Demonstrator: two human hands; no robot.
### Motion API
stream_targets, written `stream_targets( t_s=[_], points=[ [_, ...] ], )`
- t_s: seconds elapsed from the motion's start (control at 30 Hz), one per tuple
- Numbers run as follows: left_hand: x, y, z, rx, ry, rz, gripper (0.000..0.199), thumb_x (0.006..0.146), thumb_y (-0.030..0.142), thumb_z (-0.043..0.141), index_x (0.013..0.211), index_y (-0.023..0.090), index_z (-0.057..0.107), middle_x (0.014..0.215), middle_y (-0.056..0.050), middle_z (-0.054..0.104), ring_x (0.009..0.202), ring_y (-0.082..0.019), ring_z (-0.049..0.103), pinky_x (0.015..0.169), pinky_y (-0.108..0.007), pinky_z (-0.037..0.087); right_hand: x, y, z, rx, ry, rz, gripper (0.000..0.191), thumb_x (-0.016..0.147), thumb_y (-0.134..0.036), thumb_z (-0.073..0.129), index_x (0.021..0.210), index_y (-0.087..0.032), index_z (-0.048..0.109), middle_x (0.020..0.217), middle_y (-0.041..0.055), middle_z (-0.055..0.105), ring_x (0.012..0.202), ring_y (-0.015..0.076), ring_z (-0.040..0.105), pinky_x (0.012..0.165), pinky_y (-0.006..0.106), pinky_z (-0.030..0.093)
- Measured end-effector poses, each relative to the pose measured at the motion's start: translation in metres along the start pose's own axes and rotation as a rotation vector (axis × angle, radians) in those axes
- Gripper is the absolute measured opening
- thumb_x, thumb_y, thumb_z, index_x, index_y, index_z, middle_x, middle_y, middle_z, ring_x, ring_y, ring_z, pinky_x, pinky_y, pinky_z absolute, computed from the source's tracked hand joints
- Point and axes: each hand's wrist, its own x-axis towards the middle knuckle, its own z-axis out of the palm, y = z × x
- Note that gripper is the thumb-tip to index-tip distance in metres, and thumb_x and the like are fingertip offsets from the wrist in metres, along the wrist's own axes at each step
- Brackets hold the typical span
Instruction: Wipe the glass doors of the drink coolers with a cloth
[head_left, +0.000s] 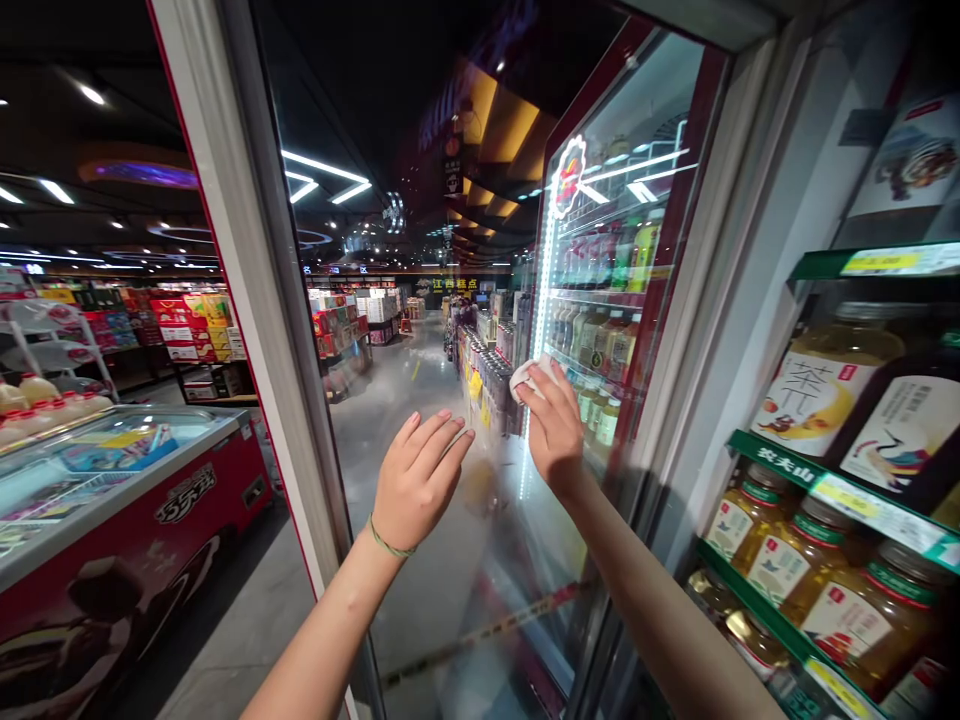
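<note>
A glass fridge door (435, 600) stands open in front of me, framed in grey metal (259, 310). My right hand (555, 430) presses a folded white cloth (527, 378) against the pane; most of the cloth is hidden under the fingers. To its left, my left hand (420, 475) holds nothing. Its fingers are stretched out close to the glass, and I cannot tell whether they touch it. A thin green band (390, 542) circles the left wrist.
On the right, fridge shelves hold bottled drinks (821, 390) behind green price rails (847, 505). A red chest freezer (187, 530) stands at the left, with stacked boxes (199, 325) behind it. The pane shows a reflected lit drinks fridge (600, 290).
</note>
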Motion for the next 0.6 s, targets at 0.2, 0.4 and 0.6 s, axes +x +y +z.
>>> stream_targets(
  t_s=[0.2, 0.4, 0.6],
  points=[
    [0.004, -0.009, -0.021, 0.083, -0.075, -0.049, 0.043, 0.094, 0.005, 0.061, 0.134, 0.019, 0.065, 0.133, -0.011, 0.071, 0.137, -0.026, 0.058, 0.114, -0.042, 0.05, 0.011, -0.012, 0.009, 0.048, -0.141, -0.087, 0.055, 0.1, -0.004, 0.046, 0.147, -0.029, 0.058, 0.147, 0.005, 0.065, 0.153, 0.0249, 0.041, 0.124, 0.05, 0.045],
    [0.019, -0.026, -0.046, 0.202, -0.136, -0.065, 0.046, 0.095, 0.008, 0.061, 0.137, 0.025, 0.064, 0.139, -0.009, 0.068, 0.138, -0.028, 0.057, 0.116, -0.047, 0.048, 0.01, -0.022, 0.015, 0.038, -0.13, -0.083, 0.055, 0.1, -0.004, 0.045, 0.148, -0.029, 0.057, 0.146, 0.0045, 0.065, 0.152, 0.0246, 0.042, 0.123, 0.05, 0.047],
    [0.024, -0.04, -0.056, 0.29, -0.135, 0.013, 0.044, 0.094, 0.008, 0.063, 0.135, 0.024, 0.066, 0.138, -0.008, 0.069, 0.134, -0.027, 0.06, 0.115, -0.044, 0.047, 0.025, -0.022, 0.017, 0.003, -0.053, -0.034, 0.059, 0.099, -0.002, 0.046, 0.151, -0.029, 0.053, 0.152, 0.0061, 0.059, 0.154, 0.0267, 0.039, 0.124, 0.054, 0.045]
  ],
)
